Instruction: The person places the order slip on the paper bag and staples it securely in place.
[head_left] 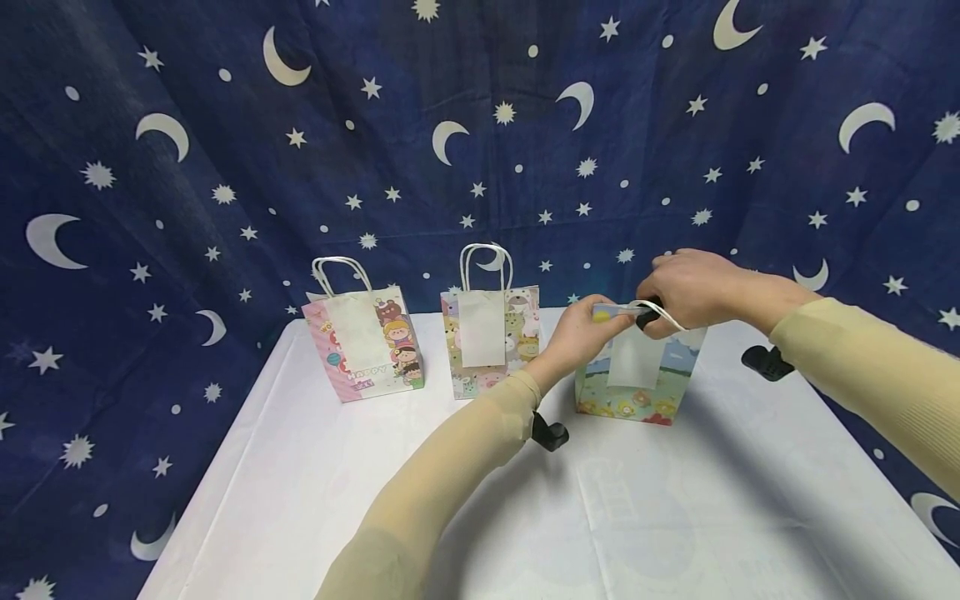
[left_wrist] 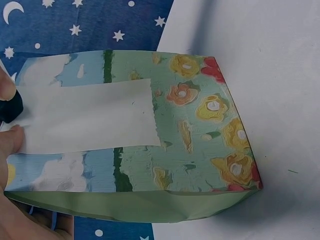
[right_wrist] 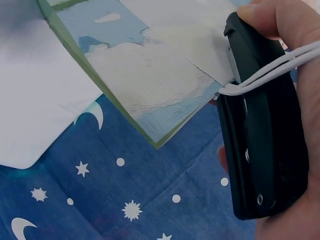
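A paper gift bag (head_left: 678, 379) with painted flowers, sky and a white patch stands at the right of the table. My left hand (head_left: 581, 329) pinches its top edge near the left corner, thumb on the front and fingers behind. Around a black stapler (right_wrist: 272, 135) my right hand (head_left: 693, 285) is curled, with the stapler's jaws over the middle of the bag's top edge. The white cord handle (right_wrist: 270, 72) loops across the stapler. In the left wrist view only the stapler's dark tip (left_wrist: 11, 107) shows. Whether the jaws are pressed together I cannot tell.
Left of the hands stand a bag with animal faces (head_left: 525, 333) and, farther left, a pink cartoon bag (head_left: 333, 350), both with upright white handles. A white cloth covers the table (head_left: 300, 492). A dark blue curtain (head_left: 420, 200) with moons and stars hangs close behind.
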